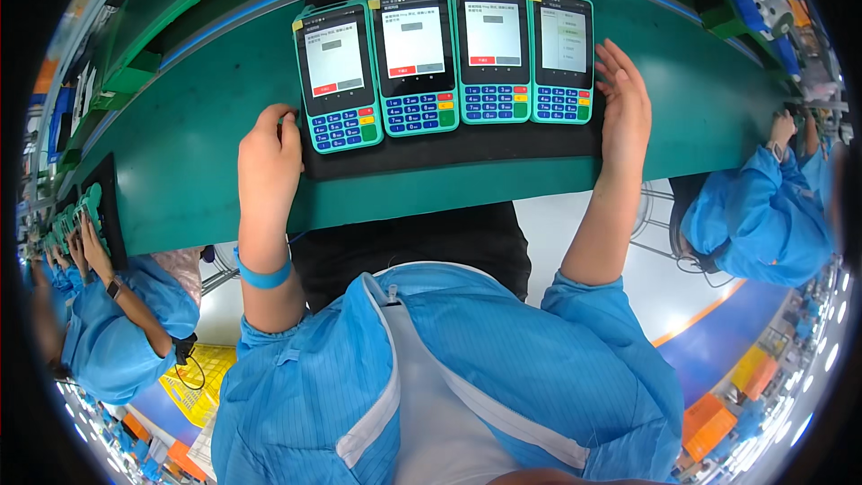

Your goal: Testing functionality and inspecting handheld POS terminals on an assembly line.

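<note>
Several card payment terminals with teal casings stand side by side on a black mat (431, 151). They are the leftmost terminal (339, 81), the second terminal (416, 63), the third terminal (492, 54) and the rightmost terminal (562, 58). Each has a lit screen above a blue keypad; three show a pale page with a red button, while the rightmost shows a list. My left hand (268, 157), fingers loosely curled, rests beside the leftmost terminal with nothing visible in it. Beside the rightmost terminal, my right hand (622, 117) has its fingers stretched out and holds nothing.
The green worktable (206, 99) runs across in front of me, its near edge close to my forearms. At far left, a co-worker's hands (94, 247) are near teal devices. Another person in a blue sleeve (754, 207) sits at right. A yellow crate (205, 382) stands lower left.
</note>
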Demonstrator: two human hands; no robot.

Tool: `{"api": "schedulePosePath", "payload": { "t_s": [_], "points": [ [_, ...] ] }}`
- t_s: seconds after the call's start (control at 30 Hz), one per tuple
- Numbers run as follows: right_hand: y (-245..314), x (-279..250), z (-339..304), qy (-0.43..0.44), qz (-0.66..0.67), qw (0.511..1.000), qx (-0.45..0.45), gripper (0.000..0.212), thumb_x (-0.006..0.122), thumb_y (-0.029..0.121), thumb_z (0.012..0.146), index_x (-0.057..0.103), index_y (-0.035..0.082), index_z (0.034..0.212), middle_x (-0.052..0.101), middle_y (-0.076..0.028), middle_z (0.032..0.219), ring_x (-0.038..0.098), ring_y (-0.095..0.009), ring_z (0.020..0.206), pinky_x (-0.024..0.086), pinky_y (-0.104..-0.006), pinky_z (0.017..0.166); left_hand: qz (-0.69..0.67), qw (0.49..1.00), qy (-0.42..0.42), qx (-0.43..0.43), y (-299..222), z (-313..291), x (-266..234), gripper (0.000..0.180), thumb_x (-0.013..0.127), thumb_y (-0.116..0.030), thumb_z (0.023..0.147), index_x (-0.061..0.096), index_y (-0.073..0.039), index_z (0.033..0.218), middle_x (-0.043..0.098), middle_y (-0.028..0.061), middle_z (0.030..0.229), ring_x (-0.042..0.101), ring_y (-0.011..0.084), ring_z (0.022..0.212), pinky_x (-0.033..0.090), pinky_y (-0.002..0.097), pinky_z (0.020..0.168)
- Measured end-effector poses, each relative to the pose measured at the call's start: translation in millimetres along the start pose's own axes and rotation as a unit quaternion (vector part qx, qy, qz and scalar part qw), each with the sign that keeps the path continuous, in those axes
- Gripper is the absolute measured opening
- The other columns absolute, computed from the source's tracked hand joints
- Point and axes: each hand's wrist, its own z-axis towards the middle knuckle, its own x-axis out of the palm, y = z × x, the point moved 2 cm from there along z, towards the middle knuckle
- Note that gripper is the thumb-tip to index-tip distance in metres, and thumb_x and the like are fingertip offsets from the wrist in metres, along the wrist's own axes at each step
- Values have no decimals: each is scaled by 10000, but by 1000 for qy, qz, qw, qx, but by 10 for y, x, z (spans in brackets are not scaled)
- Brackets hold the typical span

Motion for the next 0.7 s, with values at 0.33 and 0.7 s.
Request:
{"api": "schedulePosePath", "payload": {
  "t_s": [0.33, 0.7],
  "points": [
    [12, 1, -35, 33, 79, 996, 3, 494, 474, 230, 950, 492, -82, 1334, 565, -238, 1303, 519, -288, 1236, 355, -371, 1057, 184, 968, -98, 143, -19, -44, 156, 221, 532, -168, 943, 620, -54, 1110, 690, 173, 864, 670, 345, 768, 512, 415, 655],
    [151, 157, -129, 7, -44, 999, -16, 463, 494, 178, 956, 477, 10, 1387, 563, -230, 1309, 518, -302, 1241, 366, -370, 1064, 176, 961, -116, 178, 78, -52, 112, 201, 546, -151, 929, 637, -66, 1088, 689, 157, 906, 665, 339, 796, 515, 422, 673]
  ]
}}
